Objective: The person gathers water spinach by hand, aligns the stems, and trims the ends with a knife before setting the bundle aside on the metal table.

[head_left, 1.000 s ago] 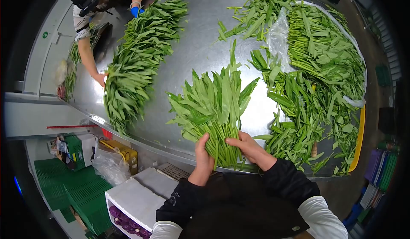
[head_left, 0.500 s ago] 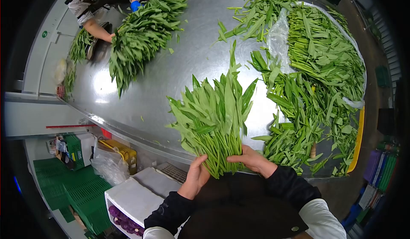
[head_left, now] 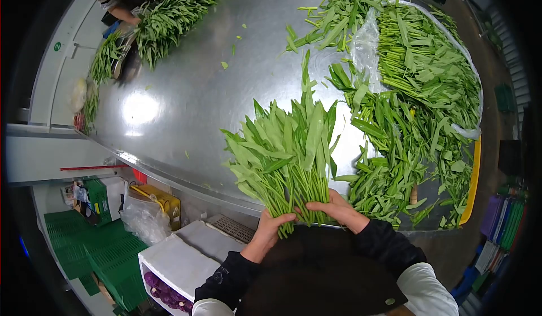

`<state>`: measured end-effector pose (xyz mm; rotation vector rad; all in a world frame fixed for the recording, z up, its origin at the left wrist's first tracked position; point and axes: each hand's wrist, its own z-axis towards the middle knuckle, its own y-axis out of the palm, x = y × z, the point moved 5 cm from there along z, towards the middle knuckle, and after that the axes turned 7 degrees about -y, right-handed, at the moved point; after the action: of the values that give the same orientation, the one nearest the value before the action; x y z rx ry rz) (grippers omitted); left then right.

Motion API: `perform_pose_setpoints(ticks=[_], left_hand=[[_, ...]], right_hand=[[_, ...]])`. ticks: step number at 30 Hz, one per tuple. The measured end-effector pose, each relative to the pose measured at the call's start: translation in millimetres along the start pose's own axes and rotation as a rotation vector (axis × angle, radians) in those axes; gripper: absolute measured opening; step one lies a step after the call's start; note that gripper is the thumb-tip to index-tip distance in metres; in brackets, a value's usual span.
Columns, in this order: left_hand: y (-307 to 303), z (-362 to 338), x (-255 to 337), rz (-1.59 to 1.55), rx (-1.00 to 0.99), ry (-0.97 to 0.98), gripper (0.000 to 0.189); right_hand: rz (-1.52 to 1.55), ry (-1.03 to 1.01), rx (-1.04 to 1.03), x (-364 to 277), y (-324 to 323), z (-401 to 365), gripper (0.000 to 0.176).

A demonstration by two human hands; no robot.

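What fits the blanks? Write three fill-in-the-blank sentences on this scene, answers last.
The left hand and right hand grip the bunch of greens at its ____ end.
The bunch rests on a shiny ____ table.
The floor crates at lower left are coloured ____.
Missing: stem; metal; green.

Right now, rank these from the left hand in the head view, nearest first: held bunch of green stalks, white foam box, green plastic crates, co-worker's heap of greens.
1. bunch of green stalks: gripped in the left hand.
2. white foam box: below, left of it.
3. green plastic crates: farther left, lower.
4. co-worker's heap of greens: far top left.
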<state>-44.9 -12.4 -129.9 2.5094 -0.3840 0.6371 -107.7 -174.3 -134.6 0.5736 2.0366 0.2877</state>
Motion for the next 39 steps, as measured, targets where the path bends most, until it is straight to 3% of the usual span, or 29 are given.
perform_pose_setpoints(ticks=[5,6,8,10,12,13,14,15,16,18,20,22,24,26,29,32,34,36,38,39], left_hand=[[3.4,-3.9,4.3,0.016,0.073,0.024,0.031],[7.9,-7.2,12.5,0.104,0.081,0.100,0.032],[21.6,-20.4,34.1,0.194,0.087,0.169,0.032],[40.6,-44.7,60.8,0.201,-0.042,0.239,0.035],[36.0,-33.9,66.3,0.206,-0.058,0.333,0.034],[17.4,-11.5,56.0,0.145,-0.015,0.207,0.034],[0.3,9.5,43.9,0.082,0.027,0.081,0.035],[-2.6,19.4,45.8,0.032,0.120,-0.046,0.036],[-1.3,20.9,56.5,0.038,0.113,-0.036,0.036],[15.7,-7.8,75.2,-0.021,-0.035,0.095,0.037],[13.2,-8.2,94.8,0.028,-0.024,0.186,0.035],[-32.8,11.2,93.4,-0.010,0.208,0.196,0.033],[-73.7,6.4,114.6,-0.158,0.272,0.267,0.030],[-76.8,-31.6,150.8,-0.236,0.296,0.556,0.026],[-66.4,-58.1,185.2,-0.212,0.203,0.919,0.024],[-37.9,-33.3,171.3,-0.197,0.264,0.839,0.023],[-21.0,9.0,128.0,-0.190,0.156,0.583,0.025],[-7.4,44.2,70.6,-0.345,-0.008,0.221,0.028],[-16.0,59.0,26.5,-0.268,0.086,0.016,0.034],[-19.7,60.2,20.8,-0.269,0.087,0.008,0.034]], right_hand=[[-0.271,-0.166,-0.062,-12.4,8.3,1.5,0.050],[-0.316,-0.236,-0.070,-19.4,13.1,0.7,0.051],[-0.267,-0.253,-0.123,-53.3,25.0,-10.8,0.051],[-0.205,-0.251,-0.163,-63.8,33.1,-18.5,0.050],[-0.154,-0.392,-0.193,-77.3,35.5,-15.9,0.044],[-0.011,-0.266,-0.041,-39.1,18.8,3.8,0.025],[-0.014,-0.267,-0.039,-32.0,15.2,10.2,0.025],[0.049,-0.111,0.065,-28.8,10.9,19.5,0.023],[0.115,0.040,0.169,-30.7,7.3,28.6,0.022],[0.146,-0.037,0.100,-54.5,16.4,10.0,0.022],[-0.007,-0.386,-0.017,-100.8,21.3,7.6,0.020],[-0.182,-0.349,0.095,-77.4,-18.3,29.1,0.019],[0.156,-0.104,0.320,-68.8,-59.5,42.9,0.022],[0.053,-0.359,0.380,-120.6,-60.8,16.2,0.021],[0.090,-0.739,0.295,-184.9,-28.0,-14.2,0.020],[-0.009,-0.748,0.304,-175.2,-4.0,3.6,0.021],[-0.008,-0.601,0.225,-140.5,18.4,31.6,0.020],[0.108,-0.342,0.194,-64.4,21.5,70.6,0.021],[0.129,-0.028,0.115,-24.9,21.1,72.1,0.025],[-0.031,-0.091,0.159,-18.8,16.6,71.1,0.029]])
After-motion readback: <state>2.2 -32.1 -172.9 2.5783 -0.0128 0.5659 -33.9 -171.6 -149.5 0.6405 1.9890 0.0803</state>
